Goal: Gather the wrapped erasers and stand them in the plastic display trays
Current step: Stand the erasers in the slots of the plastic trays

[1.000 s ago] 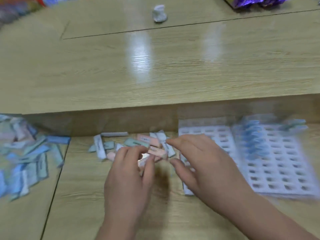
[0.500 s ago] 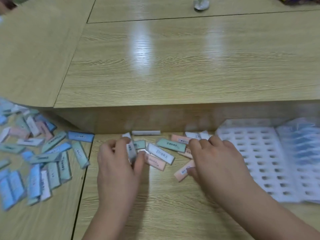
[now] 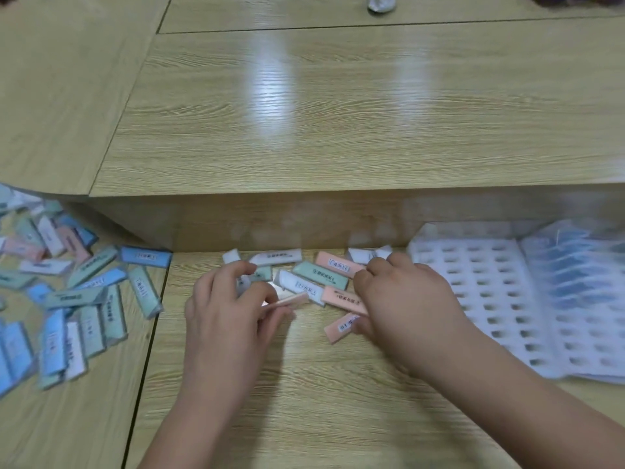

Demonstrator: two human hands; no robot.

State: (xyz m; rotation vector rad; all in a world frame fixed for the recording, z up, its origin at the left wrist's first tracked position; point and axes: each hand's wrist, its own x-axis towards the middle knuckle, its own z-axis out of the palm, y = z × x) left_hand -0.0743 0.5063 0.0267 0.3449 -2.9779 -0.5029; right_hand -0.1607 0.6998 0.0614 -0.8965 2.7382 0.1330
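Note:
A small cluster of wrapped erasers lies on the low desk in front of me, among them a green eraser and a white eraser. My left hand pinches a thin pink eraser between thumb and fingers, with a white one partly hidden under its fingertips. My right hand curls over the right ends of two pink erasers, its thumb beside the lower one. A white plastic display tray with rows of slots lies just right of it. A second tray holds blue erasers.
A big loose pile of blue, green, pink and white erasers covers the desk panel at far left. A raised wooden shelf runs across behind the work area. A small white object stands at its far edge.
The view shifted slightly. My left hand has lifted a pink eraser on edge between its fingers. My right hand stayed over the pink erasers by the tray.

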